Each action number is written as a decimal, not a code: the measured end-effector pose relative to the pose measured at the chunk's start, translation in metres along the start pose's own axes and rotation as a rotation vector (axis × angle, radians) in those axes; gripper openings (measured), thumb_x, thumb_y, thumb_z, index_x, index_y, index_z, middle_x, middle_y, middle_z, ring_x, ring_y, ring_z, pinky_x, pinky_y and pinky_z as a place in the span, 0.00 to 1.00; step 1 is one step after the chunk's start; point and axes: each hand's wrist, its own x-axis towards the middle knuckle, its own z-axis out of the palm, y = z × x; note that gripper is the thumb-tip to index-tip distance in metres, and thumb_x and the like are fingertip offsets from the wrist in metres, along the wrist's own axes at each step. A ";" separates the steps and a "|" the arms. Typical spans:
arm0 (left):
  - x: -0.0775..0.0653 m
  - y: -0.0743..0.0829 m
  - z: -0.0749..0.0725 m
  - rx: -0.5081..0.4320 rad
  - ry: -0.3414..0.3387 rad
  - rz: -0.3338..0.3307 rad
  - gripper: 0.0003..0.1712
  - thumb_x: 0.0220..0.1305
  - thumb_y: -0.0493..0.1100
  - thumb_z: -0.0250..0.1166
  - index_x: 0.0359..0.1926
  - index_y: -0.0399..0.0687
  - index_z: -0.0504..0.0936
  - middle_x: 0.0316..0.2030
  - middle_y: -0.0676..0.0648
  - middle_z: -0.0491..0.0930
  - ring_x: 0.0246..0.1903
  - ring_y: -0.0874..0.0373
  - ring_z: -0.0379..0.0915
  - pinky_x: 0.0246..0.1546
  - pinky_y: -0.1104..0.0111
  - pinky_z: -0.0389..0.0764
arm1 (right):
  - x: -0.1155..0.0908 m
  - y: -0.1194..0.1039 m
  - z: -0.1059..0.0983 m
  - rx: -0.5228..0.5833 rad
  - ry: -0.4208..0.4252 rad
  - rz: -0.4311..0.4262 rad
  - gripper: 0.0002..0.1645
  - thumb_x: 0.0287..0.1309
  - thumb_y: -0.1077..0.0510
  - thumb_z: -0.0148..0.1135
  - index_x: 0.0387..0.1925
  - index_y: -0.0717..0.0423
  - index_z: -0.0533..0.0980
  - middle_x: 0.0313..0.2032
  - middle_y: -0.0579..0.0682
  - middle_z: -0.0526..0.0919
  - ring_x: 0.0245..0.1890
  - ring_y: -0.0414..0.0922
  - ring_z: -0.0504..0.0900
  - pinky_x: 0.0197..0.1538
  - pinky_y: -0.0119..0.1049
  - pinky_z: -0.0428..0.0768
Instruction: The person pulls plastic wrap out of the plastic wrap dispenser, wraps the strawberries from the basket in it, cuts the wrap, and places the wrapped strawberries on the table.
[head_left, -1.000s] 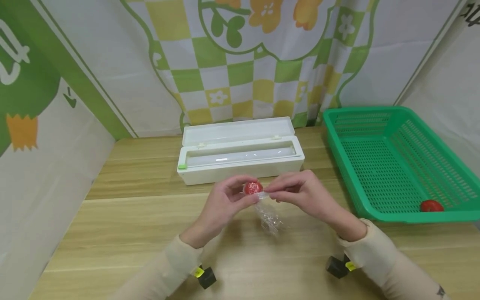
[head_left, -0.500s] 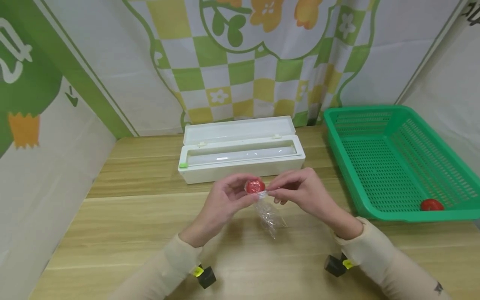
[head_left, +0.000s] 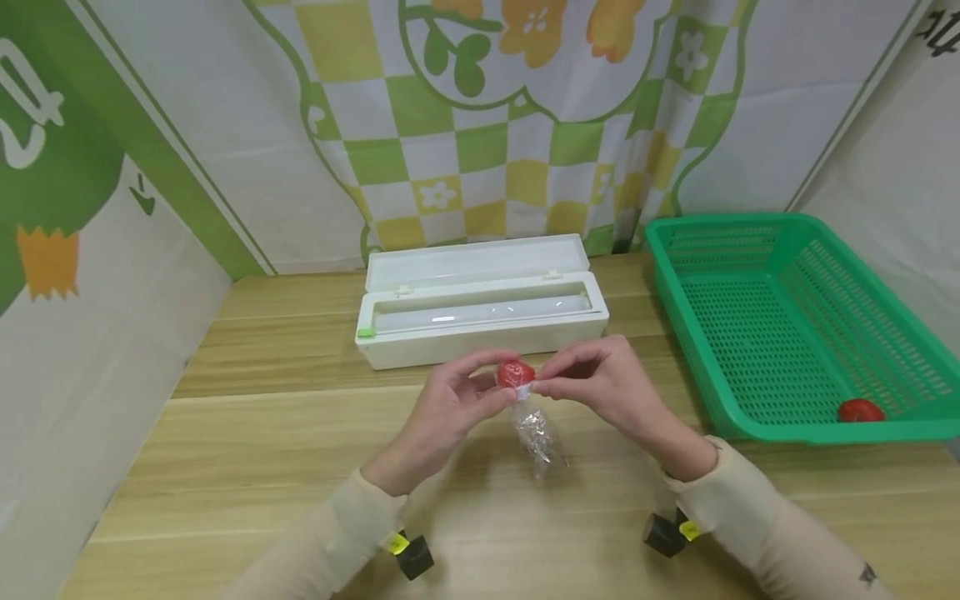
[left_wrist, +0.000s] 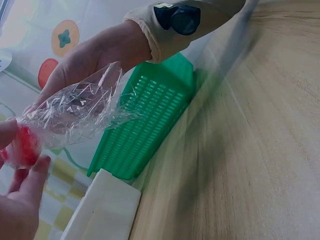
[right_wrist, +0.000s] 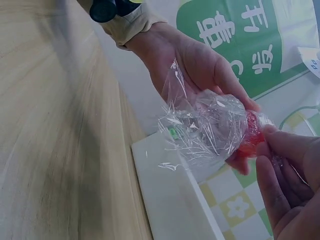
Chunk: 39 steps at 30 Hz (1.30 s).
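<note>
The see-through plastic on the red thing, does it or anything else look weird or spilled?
Nothing really stands out. The clear plastic trails crumpled from the red thing, but loose wrap often looks like that. I see no spill on the table.

The film (head_left: 537,432) is thin, clear plastic, glossy and crinkled, with sharp glints along its creases; under it the red item (head_left: 515,372) shines wetly. The box (head_left: 480,343) is smooth white plastic with a dull sheen, the roll (head_left: 480,314) inside glossier. The basket (head_left: 795,430) is perforated plastic. The bench (head_left: 262,458) shows smooth, satiny wood grain. The curtain (head_left: 480,154) and sleeves (head_left: 367,512) look like matt cloth.
</note>
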 end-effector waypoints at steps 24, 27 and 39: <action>-0.001 -0.004 0.001 0.048 -0.043 0.027 0.25 0.67 0.37 0.63 0.65 0.49 0.74 0.64 0.43 0.75 0.59 0.54 0.77 0.60 0.68 0.79 | -0.003 -0.002 0.003 -0.104 0.075 -0.125 0.05 0.49 0.64 0.75 0.31 0.57 0.86 0.31 0.53 0.90 0.29 0.37 0.86 0.35 0.32 0.87; -0.001 -0.003 0.002 0.026 -0.058 0.033 0.25 0.67 0.37 0.63 0.64 0.50 0.74 0.64 0.40 0.74 0.59 0.54 0.77 0.61 0.68 0.78 | -0.004 0.001 0.005 -0.118 0.102 -0.150 0.06 0.47 0.64 0.76 0.30 0.57 0.86 0.30 0.52 0.90 0.28 0.36 0.85 0.34 0.31 0.86; 0.001 -0.002 0.003 -0.013 -0.046 -0.027 0.25 0.69 0.40 0.62 0.65 0.48 0.69 0.64 0.46 0.76 0.61 0.52 0.76 0.60 0.67 0.79 | -0.004 -0.001 0.010 -0.148 0.128 -0.174 0.06 0.48 0.64 0.76 0.31 0.56 0.86 0.31 0.51 0.90 0.28 0.35 0.85 0.34 0.30 0.86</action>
